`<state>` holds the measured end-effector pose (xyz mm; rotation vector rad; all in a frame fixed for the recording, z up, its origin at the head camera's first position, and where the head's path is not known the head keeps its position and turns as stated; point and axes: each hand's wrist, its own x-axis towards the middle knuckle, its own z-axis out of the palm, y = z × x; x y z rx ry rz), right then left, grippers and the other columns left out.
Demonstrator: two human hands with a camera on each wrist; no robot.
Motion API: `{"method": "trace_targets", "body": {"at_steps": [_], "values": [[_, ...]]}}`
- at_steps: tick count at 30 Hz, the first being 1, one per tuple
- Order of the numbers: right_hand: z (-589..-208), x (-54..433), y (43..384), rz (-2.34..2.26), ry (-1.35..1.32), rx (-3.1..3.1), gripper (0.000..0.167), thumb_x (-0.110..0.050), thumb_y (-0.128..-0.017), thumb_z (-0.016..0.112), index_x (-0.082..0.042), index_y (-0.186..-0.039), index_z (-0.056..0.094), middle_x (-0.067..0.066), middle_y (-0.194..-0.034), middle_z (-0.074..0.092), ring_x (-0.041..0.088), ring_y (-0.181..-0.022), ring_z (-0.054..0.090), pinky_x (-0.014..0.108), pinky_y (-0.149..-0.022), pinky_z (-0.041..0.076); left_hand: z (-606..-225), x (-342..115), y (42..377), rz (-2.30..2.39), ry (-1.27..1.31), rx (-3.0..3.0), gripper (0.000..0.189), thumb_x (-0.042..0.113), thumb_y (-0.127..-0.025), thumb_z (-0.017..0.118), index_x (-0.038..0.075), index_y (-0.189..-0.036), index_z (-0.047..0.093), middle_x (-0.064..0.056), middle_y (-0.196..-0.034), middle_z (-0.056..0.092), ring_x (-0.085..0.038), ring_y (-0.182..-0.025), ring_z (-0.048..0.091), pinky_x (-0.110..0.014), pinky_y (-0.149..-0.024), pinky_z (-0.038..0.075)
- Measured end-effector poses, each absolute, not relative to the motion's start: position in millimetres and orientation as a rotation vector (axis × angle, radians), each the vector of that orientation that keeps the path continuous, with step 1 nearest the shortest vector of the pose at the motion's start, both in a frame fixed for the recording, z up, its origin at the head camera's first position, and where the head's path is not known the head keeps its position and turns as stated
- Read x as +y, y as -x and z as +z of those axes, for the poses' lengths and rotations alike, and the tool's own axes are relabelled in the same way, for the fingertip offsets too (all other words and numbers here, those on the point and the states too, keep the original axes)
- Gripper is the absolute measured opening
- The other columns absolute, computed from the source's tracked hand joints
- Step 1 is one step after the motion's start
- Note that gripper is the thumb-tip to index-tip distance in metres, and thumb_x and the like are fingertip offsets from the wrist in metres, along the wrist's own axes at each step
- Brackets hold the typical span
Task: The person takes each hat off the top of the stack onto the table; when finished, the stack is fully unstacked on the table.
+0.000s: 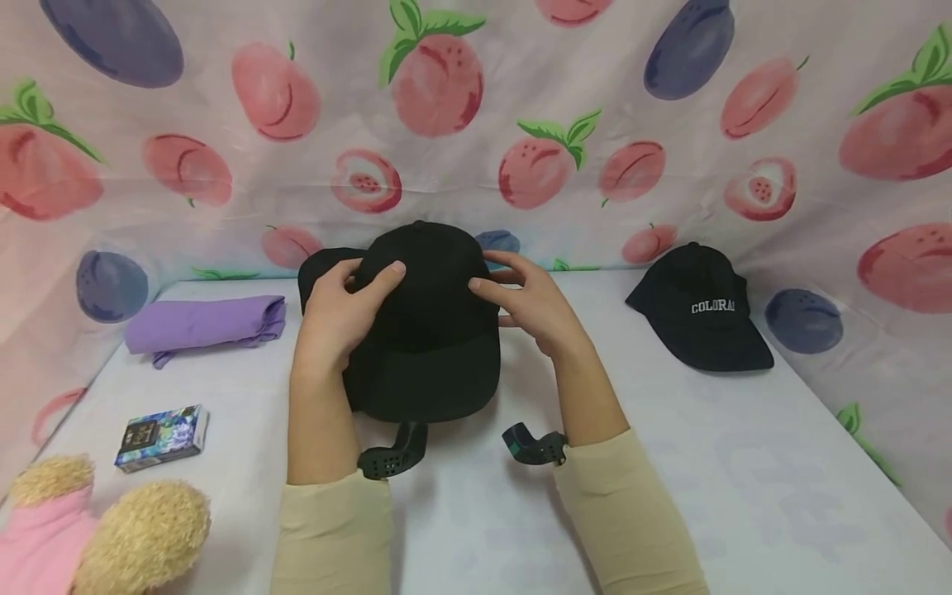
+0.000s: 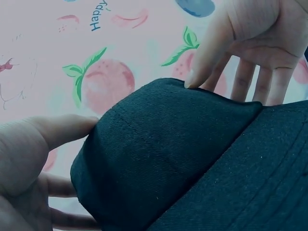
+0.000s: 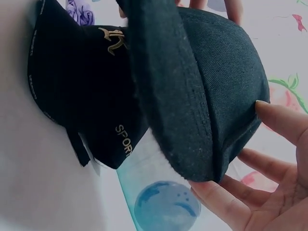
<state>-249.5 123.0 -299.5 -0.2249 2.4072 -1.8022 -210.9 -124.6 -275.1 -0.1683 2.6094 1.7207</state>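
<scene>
Beige sleeves (image 1: 335,533) — black cap (image 1: 430,330) between both hands (image 1: 330,318) (image 1: 537,306)

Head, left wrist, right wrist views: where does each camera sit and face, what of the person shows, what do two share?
Head: on the head, facing forward and down at the held black cap; left hand, right hand, sleeves show.
Left wrist: worn there, facing the cap's crown; both hands show.
Right wrist: worn there, facing it side-on; right hand, some left fingers show.
Wrist views share that cap.
</scene>
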Motion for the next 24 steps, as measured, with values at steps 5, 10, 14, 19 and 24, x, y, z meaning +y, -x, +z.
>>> {"method": "trace_targets", "body": {"at_steps": [5, 10, 14, 19, 24], "values": [[-300, 131, 250, -1.799, 0.241, 2.408, 0.062, -0.035, -0.097, 0.072, -0.024, -0.154, 0.049, 0.013, -0.152, 0.051, 0.032, -0.132, 0.059, 0.054, -0.101, 0.055, -275, -117, 211, 1.728, 0.163, 2.627, 0.080, 0.062, -0.093, 0.065, 0.013, -0.153, 0.047, -0.015, -0.152, 0.051, -0.034, -0.133, 0.052, -0.055, -0.117, 0.040], [-301, 140, 250, -1.787, 0.221, 2.422, 0.062, -0.034, -0.098, 0.071, -0.024, -0.155, 0.048, 0.013, -0.154, 0.049, 0.032, -0.133, 0.058, 0.055, -0.102, 0.055, -275, -106, 212, 1.707, 0.161, 2.656, 0.079, 0.063, -0.092, 0.065, 0.013, -0.151, 0.049, -0.014, -0.149, 0.053, -0.033, -0.130, 0.053, -0.055, -0.115, 0.043], [-299, 148, 250, -1.769, 0.200, 2.444, 0.063, -0.034, -0.098, 0.071, -0.024, -0.155, 0.048, 0.014, -0.155, 0.048, 0.033, -0.133, 0.058, 0.055, -0.102, 0.055, -278, -98, 216, 1.693, 0.145, 2.665, 0.075, 0.062, -0.093, 0.065, 0.012, -0.147, 0.052, -0.013, -0.145, 0.054, -0.033, -0.128, 0.053, -0.055, -0.114, 0.043], [-296, 156, 251, -1.751, 0.204, 2.468, 0.062, -0.034, -0.098, 0.071, -0.023, -0.154, 0.049, 0.015, -0.153, 0.049, 0.033, -0.130, 0.059, 0.055, -0.102, 0.055, -283, -90, 221, 1.695, 0.112, 2.657, 0.074, 0.061, -0.094, 0.064, 0.011, -0.147, 0.052, -0.013, -0.144, 0.054, -0.032, -0.128, 0.053, -0.054, -0.114, 0.044], [-296, 164, 254, -1.748, 0.220, 2.470, 0.063, -0.033, -0.098, 0.070, -0.021, -0.155, 0.047, 0.016, -0.153, 0.049, 0.035, -0.130, 0.059, 0.056, -0.103, 0.053, -281, -83, 225, 1.699, 0.099, 2.673, 0.075, 0.061, -0.094, 0.064, 0.011, -0.148, 0.052, -0.013, -0.147, 0.052, -0.032, -0.128, 0.052, -0.054, -0.114, 0.044]]}}
